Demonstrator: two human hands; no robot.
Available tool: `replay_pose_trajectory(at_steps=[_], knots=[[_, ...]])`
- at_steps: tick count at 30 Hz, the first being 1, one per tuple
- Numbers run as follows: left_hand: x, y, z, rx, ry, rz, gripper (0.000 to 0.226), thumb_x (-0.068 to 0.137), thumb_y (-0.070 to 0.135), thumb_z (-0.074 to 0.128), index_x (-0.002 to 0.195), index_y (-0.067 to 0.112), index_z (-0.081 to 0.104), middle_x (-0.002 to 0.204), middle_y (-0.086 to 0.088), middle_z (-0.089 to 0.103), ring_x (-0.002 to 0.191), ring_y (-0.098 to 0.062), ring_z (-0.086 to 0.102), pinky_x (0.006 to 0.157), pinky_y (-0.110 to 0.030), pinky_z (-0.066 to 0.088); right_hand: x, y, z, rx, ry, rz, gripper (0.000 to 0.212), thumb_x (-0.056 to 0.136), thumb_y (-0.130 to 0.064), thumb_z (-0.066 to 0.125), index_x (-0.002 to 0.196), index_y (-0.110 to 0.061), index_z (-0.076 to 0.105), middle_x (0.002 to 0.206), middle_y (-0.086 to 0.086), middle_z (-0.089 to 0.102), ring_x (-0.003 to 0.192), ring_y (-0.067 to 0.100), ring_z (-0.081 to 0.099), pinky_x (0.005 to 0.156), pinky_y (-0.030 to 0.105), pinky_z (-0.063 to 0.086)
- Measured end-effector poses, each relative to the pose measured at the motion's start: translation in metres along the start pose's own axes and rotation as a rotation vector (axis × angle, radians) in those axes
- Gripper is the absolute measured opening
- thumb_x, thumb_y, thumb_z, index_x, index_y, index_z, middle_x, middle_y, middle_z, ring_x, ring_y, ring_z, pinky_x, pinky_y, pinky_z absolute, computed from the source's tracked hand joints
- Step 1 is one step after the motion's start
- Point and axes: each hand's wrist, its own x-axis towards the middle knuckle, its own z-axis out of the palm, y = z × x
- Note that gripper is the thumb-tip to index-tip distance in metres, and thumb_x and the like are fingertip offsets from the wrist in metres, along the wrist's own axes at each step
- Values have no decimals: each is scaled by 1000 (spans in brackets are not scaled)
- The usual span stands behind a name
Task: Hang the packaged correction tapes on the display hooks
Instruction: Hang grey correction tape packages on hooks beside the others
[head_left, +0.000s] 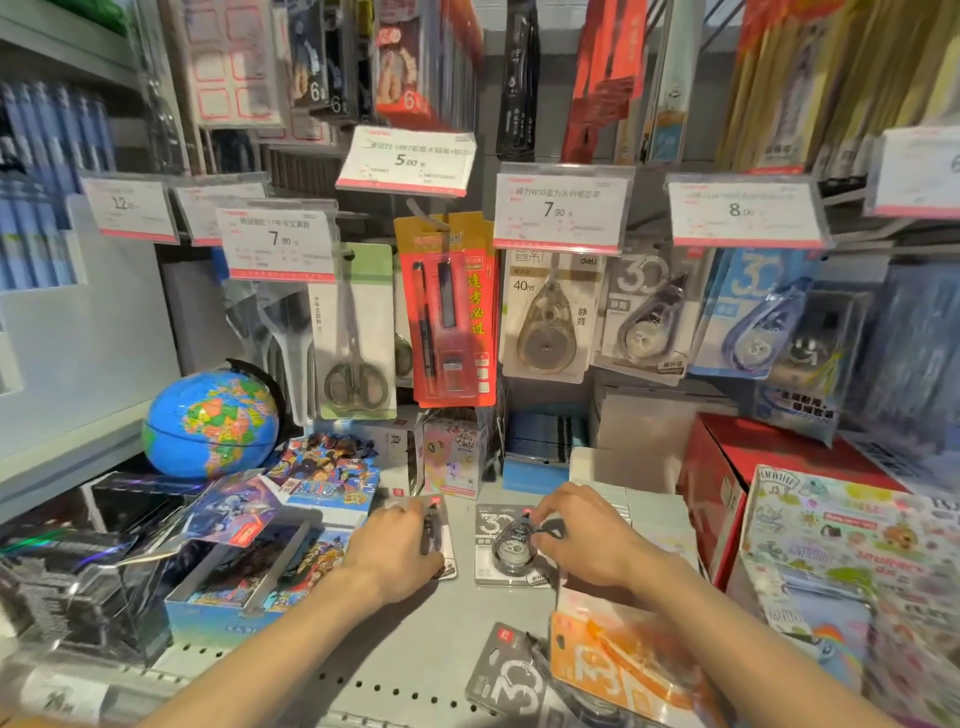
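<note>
Two grey packaged correction tapes lie flat on the shelf (363, 675). My left hand (397, 545) rests on the left pack (441, 540), covering most of it. My right hand (587, 535) has its fingertips on the right edge of the right pack (506, 545). Nearer to me lie a grey pack (511, 680) and an orange pack (618, 660). On the hooks above hang a beige tape pack (548, 317), a grey one (649, 317) and a blue one (753, 317). Whether either hand grips its pack is unclear.
Price tags (558, 208) stick out over the hooks. Scissors (356, 332) and a red pen set (449, 312) hang to the left. A globe (210, 423), card boxes (249, 577) and a red box (727, 483) crowd the shelf sides.
</note>
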Motion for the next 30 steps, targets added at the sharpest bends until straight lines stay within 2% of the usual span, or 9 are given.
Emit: replay_pose_trajectory(at_steps=[4,8,12,14,17,21,24,26,30], knots=[[-10,1,-8,-159,214,142,65,84,52,62,141,26,45,131,2,61,119,-23,55,94,-36,49,-1,-5,-7,153,49,34,24,94,-37,60,109,-22,70,118,-3,61,111,15,55,95,29,43],[-15,15,-24,-242,345,306,75,82,59,63,147,32,37,136,11,56,124,-13,50,100,-28,44,-1,-19,-16,575,44,141,43,91,-41,66,127,-18,59,113,-3,67,103,10,63,94,26,48],[-16,38,-32,-273,416,431,76,83,64,62,147,35,34,133,15,52,123,-7,46,100,-23,40,-2,-31,-27,940,45,197,44,89,-35,71,125,-18,53,96,2,74,90,14,72,91,37,57],[-18,48,-36,-286,428,483,77,83,66,63,148,33,34,135,14,51,124,-7,45,102,-25,41,-6,-31,-34,1019,60,190,40,88,-26,73,122,-16,56,95,4,77,86,16,74,83,37,60],[-22,57,-43,-371,410,515,76,82,66,67,145,33,40,134,17,51,122,-1,46,102,-22,41,-17,-27,-47,1059,92,197,36,88,-13,72,121,-17,57,93,3,78,76,12,73,64,26,54],[-27,66,-56,-634,444,393,58,88,52,69,139,35,46,125,19,49,109,3,56,93,-15,45,-39,-16,-63,1048,70,153,37,92,-10,66,125,-22,55,102,-1,77,90,13,74,70,25,51],[-25,78,-68,-901,293,269,53,93,36,67,139,32,42,117,13,61,91,3,67,78,-15,51,-54,-9,-70,1054,11,114,41,96,-8,62,130,-27,52,109,-2,76,98,13,72,72,22,51],[-24,86,-72,-1077,143,247,49,97,27,65,140,26,42,98,5,72,81,1,69,72,-20,56,-62,-7,-73,1034,-16,98,44,97,-6,59,134,-29,49,111,-1,75,101,14,71,72,22,54],[-26,97,-72,-1216,64,258,33,99,14,62,130,18,52,84,-12,73,75,-9,68,64,-24,57,-73,0,-74,897,110,112,54,96,-12,62,143,-30,43,113,2,71,99,12,71,73,19,53]])
